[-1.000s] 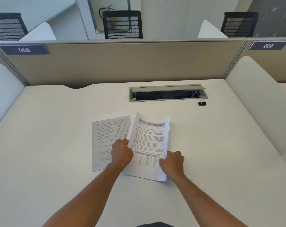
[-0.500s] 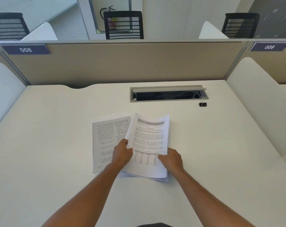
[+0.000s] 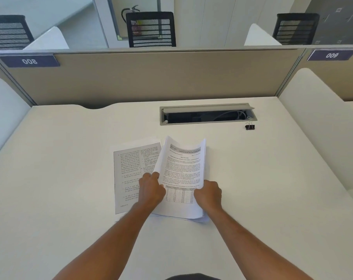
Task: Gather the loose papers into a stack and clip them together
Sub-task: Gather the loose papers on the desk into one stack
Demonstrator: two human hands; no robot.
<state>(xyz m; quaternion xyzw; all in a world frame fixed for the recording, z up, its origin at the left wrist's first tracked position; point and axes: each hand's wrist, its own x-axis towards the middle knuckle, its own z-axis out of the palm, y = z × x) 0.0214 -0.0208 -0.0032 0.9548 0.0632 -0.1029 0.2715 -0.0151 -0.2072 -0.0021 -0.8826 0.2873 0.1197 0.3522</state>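
Gathering is under way — the left hand (image 3: 151, 189) and right hand (image 3: 209, 194) each curl round a side edge of the white printed paper bundle (image 3: 181, 172), lifted at the desk's near centre. One grey-bordered printed sheet (image 3: 131, 174) lies flat just left, partly under it. Next, I judge, that sheet joins, then the one small black binder clip (image 3: 249, 126), far right.

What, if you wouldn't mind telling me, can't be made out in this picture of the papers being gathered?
- Head view: print on the held papers is too small to read.
- How many sheets the left hand and right hand grip: edges merge.
- The flat sheet: partly covered by the left hand and held papers.
- Binder clip: too small for detail.
- Cable box interior: dark.
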